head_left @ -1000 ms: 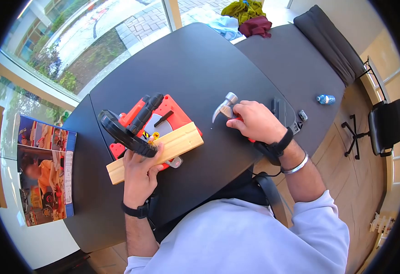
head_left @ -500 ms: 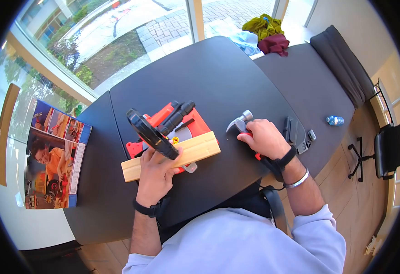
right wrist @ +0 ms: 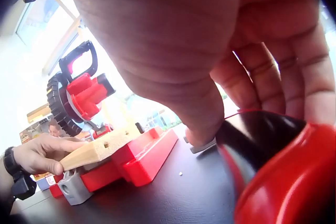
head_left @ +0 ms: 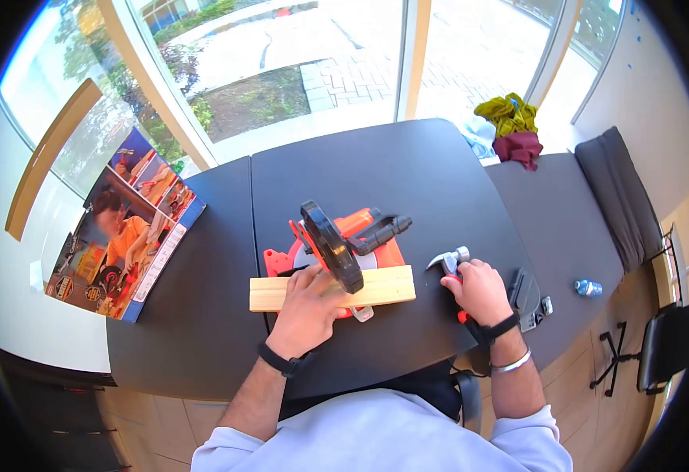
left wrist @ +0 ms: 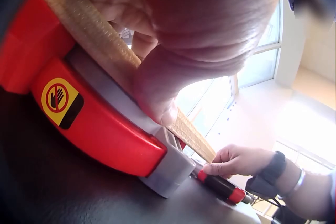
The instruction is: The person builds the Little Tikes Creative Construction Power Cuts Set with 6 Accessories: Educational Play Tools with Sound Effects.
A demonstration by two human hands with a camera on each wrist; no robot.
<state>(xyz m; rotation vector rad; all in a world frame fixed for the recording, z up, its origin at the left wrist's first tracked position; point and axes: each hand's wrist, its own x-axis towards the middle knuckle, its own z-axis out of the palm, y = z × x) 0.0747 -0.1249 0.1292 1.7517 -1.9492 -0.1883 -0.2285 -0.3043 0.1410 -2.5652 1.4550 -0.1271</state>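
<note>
A light wooden board (head_left: 388,285) lies across the red base of a toy miter saw (head_left: 333,244), under its black blade guard. My left hand (head_left: 301,318) grips the board at its near side; in the left wrist view the thumb (left wrist: 157,90) presses its edge, with the fingers on the far side. To the right lies a claw hammer (head_left: 460,254) with a silver head and a red-and-black handle (right wrist: 286,182). My right hand (head_left: 482,295) holds that handle close behind the head, thumb on the near side and fingers over the other, low over the table.
The dark table (head_left: 376,165) ends near the windows. A toy box with pictures (head_left: 136,228) stands at the left. Right of the hammer are a black device (head_left: 524,295) and a small grey item (head_left: 547,305). A water bottle (head_left: 587,288) and clothes (head_left: 510,126) lie farther off.
The head view has turned, so the table and tools appear lower and farther right. My left hand stays on the board across the saw, and my right hand stays at the hammer.
</note>
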